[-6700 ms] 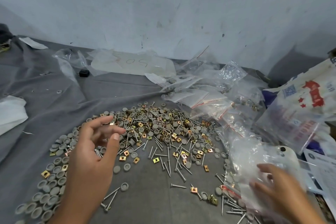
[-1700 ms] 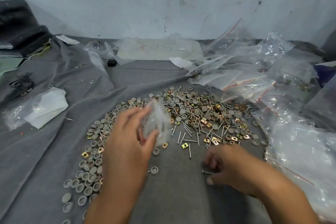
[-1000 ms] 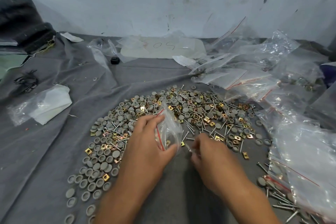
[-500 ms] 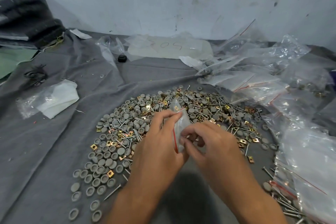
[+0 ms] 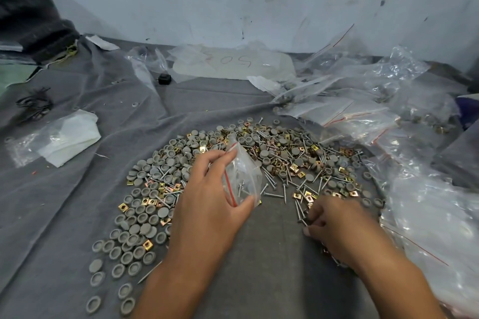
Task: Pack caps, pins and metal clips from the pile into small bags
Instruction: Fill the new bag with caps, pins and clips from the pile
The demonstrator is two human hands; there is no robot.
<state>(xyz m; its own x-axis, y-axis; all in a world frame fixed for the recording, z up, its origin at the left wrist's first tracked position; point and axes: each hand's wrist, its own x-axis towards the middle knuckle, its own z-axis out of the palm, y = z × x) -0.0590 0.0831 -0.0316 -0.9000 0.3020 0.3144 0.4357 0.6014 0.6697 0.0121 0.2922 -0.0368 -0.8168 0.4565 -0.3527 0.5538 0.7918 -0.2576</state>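
A pile [image 5: 274, 160] of grey round caps, metal pins and brass square clips lies spread on the grey cloth. My left hand [image 5: 210, 204] holds a small clear zip bag [image 5: 242, 173] with a red seal line upright over the pile; a few pins and a cap show inside it. My right hand [image 5: 334, 225] is down on the cloth at the pile's near right edge, fingers curled around a pin [image 5: 300, 212]. More grey caps [image 5: 129, 238] trail toward the lower left.
Many clear bags [image 5: 363, 111] are heaped at the right and back right. A flat bag marked "50" [image 5: 233, 65] lies by the wall. A white folded bag [image 5: 64, 137] rests at the left. A small black object [image 5: 164, 78] sits behind.
My right hand has left the bag's mouth and dropped to the pins at the pile's near right edge. My left hand still holds the bag upright.
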